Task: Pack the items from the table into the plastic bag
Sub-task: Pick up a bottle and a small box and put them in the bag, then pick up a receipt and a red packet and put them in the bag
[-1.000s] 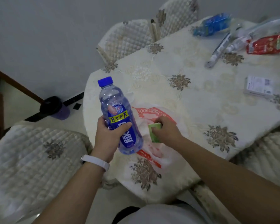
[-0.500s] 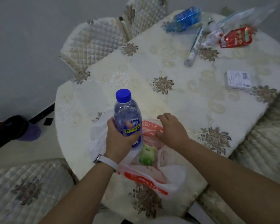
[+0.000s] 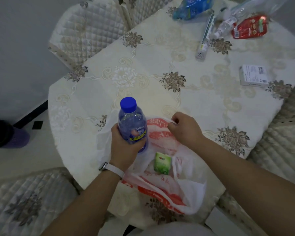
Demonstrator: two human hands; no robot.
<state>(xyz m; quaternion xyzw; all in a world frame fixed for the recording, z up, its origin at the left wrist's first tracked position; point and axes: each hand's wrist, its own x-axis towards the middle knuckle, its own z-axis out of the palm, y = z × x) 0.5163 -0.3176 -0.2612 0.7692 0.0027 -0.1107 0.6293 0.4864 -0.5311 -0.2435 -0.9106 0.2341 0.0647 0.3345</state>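
Note:
A white and red plastic bag [image 3: 162, 193] lies on the near edge of the table [image 3: 143, 77]. A small green packet [image 3: 161, 163] shows through the bag's film. My left hand [image 3: 124, 149] grips a clear water bottle [image 3: 132, 121] with a blue cap, upright, its base down at the bag's mouth. My right hand [image 3: 184, 129] pinches the bag's far rim and holds it up. Further back lie a blue packet [image 3: 192, 7], a toothpaste tube [image 3: 205, 37], a small clear bottle [image 3: 226, 27], a red pouch [image 3: 249, 27] and a white box [image 3: 253, 74].
Quilted chairs stand at the far left [image 3: 90, 29], the near left [image 3: 24, 201] and the right [image 3: 283, 137]. A dark bin [image 3: 5, 135] sits on the floor at the left. A clear plastic sleeve [image 3: 259, 5] lies at the far right of the table.
My right hand let go of the green packet, which now lies in the bag, and took hold of the bag's rim. My left hand lowered the bottle toward the bag's mouth.

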